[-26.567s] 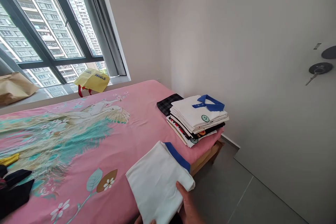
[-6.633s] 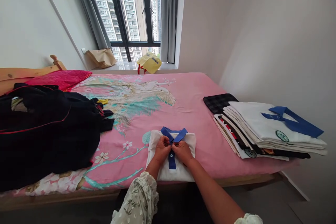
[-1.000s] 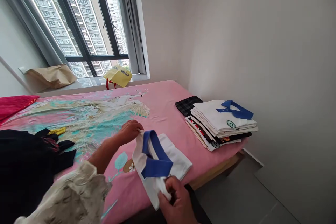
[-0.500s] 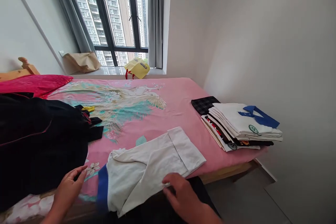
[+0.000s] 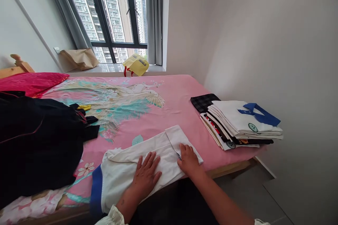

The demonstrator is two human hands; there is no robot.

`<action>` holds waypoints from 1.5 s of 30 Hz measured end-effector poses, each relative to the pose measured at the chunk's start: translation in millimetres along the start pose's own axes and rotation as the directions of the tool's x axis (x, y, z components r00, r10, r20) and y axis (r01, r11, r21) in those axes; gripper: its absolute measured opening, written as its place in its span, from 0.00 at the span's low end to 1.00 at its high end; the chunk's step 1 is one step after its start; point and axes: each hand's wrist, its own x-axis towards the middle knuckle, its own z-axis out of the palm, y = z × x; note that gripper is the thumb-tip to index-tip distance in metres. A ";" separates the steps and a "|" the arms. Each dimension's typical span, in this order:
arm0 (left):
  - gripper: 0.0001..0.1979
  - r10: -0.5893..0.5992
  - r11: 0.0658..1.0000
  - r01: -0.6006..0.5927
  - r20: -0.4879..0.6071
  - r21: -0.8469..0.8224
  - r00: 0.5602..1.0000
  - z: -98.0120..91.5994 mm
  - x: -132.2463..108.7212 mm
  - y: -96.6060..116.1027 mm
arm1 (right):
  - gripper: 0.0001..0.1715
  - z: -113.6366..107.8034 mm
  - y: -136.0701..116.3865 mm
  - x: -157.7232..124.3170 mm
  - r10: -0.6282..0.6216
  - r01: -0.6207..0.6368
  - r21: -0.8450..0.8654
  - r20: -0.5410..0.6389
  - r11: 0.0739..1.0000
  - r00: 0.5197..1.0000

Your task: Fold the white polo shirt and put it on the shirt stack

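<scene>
A white garment (image 5: 118,182) with a blue band at its left end lies partly folded along the bed's front edge, its right end turned over as a flap. My left hand (image 5: 146,174) rests flat on the middle of the cloth with its fingers spread. At the flap's edge is my right hand (image 5: 188,160), its fingers bent and pressed together on the white fabric; a small dark gap shows beside the fingertips.
A stack of folded clothes (image 5: 237,119), topped by a blue-collared white shirt, sits at the bed's right. Dark clothes (image 5: 39,147) are heaped at left near a red pillow (image 5: 34,82). A paper bag (image 5: 80,59) and yellow bag (image 5: 136,65) stand by the window.
My left hand has moved right from beside the dark clothes onto the white garment. My right hand has shifted up and right to the flap. The view has moved slightly.
</scene>
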 end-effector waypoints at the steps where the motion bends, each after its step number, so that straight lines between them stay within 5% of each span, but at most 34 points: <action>1: 0.26 -0.002 1.000 0.002 0.001 0.006 1.000 3.2 -0.9 -1.7 | 0.37 0.2 -1.7 4.6 0.002 -0.001 -0.037 0.029 0.999 1.000; 12: 0.26 -0.047 0.999 0.048 0.048 -0.003 0.998 -0.9 -3.8 3.3 | 0.23 -14.1 11.3 32.3 0.024 -0.016 -0.058 0.138 0.998 0.990; 19: 0.26 -0.093 0.996 0.092 0.034 0.017 0.995 -2.8 -4.5 13.3 | 0.36 5.1 -8.5 34.2 0.065 -0.054 -0.149 0.072 0.987 0.995; 32: 0.25 -0.159 0.987 0.158 -0.025 -0.017 0.987 -1.1 -10.7 35.2 | 0.22 -1.4 2.2 42.2 0.011 0.005 -0.168 0.098 0.986 0.995; 45: 0.22 -0.111 0.920 0.075 -0.070 -0.385 0.991 -2.9 21.4 67.0 | 0.14 -5.2 27.6 52.3 -0.121 0.127 -0.048 0.103 0.991 0.987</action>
